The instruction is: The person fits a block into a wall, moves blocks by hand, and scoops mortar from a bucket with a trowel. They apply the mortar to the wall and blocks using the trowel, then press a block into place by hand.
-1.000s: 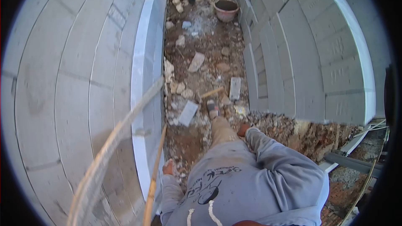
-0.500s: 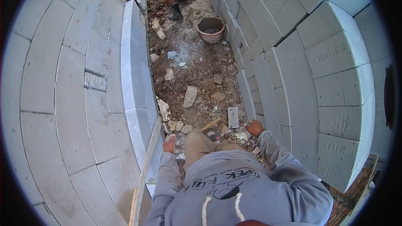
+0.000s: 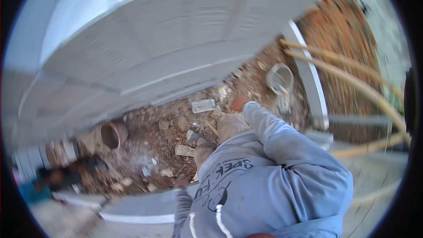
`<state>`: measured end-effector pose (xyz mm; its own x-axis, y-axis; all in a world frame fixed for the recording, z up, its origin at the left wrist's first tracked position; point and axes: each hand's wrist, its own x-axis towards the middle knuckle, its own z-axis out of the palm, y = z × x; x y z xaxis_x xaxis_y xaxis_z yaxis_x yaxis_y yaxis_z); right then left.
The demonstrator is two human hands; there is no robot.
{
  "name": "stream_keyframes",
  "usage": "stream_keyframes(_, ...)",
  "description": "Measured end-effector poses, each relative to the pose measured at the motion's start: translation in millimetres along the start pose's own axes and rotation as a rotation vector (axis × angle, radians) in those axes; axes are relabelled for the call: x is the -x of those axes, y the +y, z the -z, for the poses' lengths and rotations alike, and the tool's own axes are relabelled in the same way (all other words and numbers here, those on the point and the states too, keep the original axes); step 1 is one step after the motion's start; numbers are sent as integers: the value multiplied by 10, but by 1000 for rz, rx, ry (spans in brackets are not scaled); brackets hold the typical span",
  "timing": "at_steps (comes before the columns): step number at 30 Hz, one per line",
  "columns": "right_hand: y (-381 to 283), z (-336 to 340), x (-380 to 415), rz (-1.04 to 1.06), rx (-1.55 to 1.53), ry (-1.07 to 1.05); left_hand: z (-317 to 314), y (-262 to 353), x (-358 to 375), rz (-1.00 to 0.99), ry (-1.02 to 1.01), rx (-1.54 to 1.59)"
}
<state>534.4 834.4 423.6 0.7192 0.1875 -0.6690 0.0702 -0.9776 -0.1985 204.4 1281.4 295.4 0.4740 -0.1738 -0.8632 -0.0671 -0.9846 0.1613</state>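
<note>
My right hand (image 3: pixel 239 102) hangs low over the rubble, just right of a pale block piece (image 3: pixel 203 105) lying on the ground. Motion smears its fingers, and no held thing shows. My left hand (image 3: pixel 181 182) is down by the top edge of the low block wall (image 3: pixel 136 218); its fingers are too dark and blurred to read. Between the hands are my knees, a shoe (image 3: pixel 192 137) and a flat stone (image 3: pixel 184 150). A grey bucket (image 3: pixel 280 79) with a light stick-like thing in it stands beyond my right hand.
A tall grey block wall (image 3: pixel 176 31) runs along the far side. A reddish bucket (image 3: pixel 113 135) stands on the rubble at left, near another person's blurred boot (image 3: pixel 94 164). Bamboo poles (image 3: pixel 352 68) slant across the right, past a white block edge (image 3: pixel 313 75).
My view has swung sharply to the right, blurring the picture. The grey bucket and bamboo poles have come into view; the reddish bucket and the other person now appear at left.
</note>
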Motion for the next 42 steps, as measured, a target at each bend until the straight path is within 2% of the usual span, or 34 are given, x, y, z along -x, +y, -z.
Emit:
stream_keyframes(1,22,-507,-94,-148,-268,157,472,-377,112,-95,-157,-256)
stream_keyframes(2,-246,-350,251,-191,-251,188,205,-1308,-259,112,-68,-155)
stream_keyframes(3,-171,-475,367,-238,-299,194,645,-1701,-185,184,30,-136)
stream_keyframes(4,-107,-598,476,-251,-323,198,1083,-2024,-139,305,186,77)
stream_keyframes(5,-45,-722,569,-256,-347,203,1449,-2285,-136,408,367,515)
stream_keyframes(6,273,-1060,462,-253,-328,25,1829,-2433,-150,437,521,959)
stream_keyframes(7,507,-1206,616,-395,-456,113,2160,-2469,-185,395,607,1141)
stream_keyframes(8,741,-1316,750,-538,-579,192,2454,-2398,-282,335,653,1219)
stream_keyframes(9,952,-1340,941,-623,-639,235,2733,-2239,-369,238,603,864)
stream_keyframes(11,1339,-1342,1359,-762,-716,229,3006,-1515,-646,-14,562,1354)
stream_keyframes(13,1842,-1586,1546,-821,-752,186,3156,-536,-899,-411,201,1608)
stream_keyframes(16,2723,-2239,1529,-779,-736,164,2701,1019,-1389,-313,364,916)
stream_keyframes(17,2988,-2383,1496,-791,-726,113,2595,1715,-1357,-247,353,583)
stream_keyframes(18,3258,-2483,1415,-800,-720,57,2830,2931,-805,-189,237,527)
stream_keyframes(19,3505,-2432,1346,-789,-738,45,2455,3063,-1045,-262,110,552)
stream_keyframes(21,3972,-2148,1202,-624,-728,-163,2191,3733,-1076,-312,10,250)
stream_keyframes(22,4338,-2141,965,-613,-739,-163,2112,4075,-1135,-329,-21,148)
stream_keyframes(24,4883,-2258,503,-339,-541,-429,2036,4436,-1187,-227,-186,375)
stream_keyframes(25,5136,-1905,426,-382,-449,-492,1970,4510,-1272,-180,-204,387)
stream_keyframes(27,5823,-1718,-15,-541,-618,-80,1977,4503,-1454,150,-80,412)
stream_keyframes(28,6112,-1660,-243,-650,-692,231,1978,4502,-1508,184,-93,416)
stream_keyframes(29,6296,-1511,-332,-800,-722,685,1998,4479,-1541,202,9,533)
stream_keyframes(30,6437,-1484,-423,-796,-549,997,2024,4490,-1566,213,116,641)
stream_keyframes(31,6516,-1531,-498,-781,-360,1301,2034,4517,-1569,235,109,631)
stream_keyframes(32,6515,-1675,-563,-785,-371,1284,2052,4554,-1572,310,104,673)
stream_keyframes(34,6483,-2003,-706,-679,-776,471,2087,4768,-1630,382,96,716)
stream_keyframes(35,6446,-2167,-779,-678,-782,466,2094,4936,-1630,361,63,689)
stream_keyframes(37,6371,-2456,-943,-656,-546,183,2109,5197,-1684,321,5,625)
stream_keyframes(38,6396,-2557,-1056,-650,-559,183,1924,4998,-1707,330,-20,719)
stream_keyframes(40,6407,-2721,-1255,-752,-503,116,1938,5208,-1774,332,-39,711)
stream_keyframes(42,6405,-2819,-1391,-739,-451,83,1911,5259,-1815,318,-71,720)
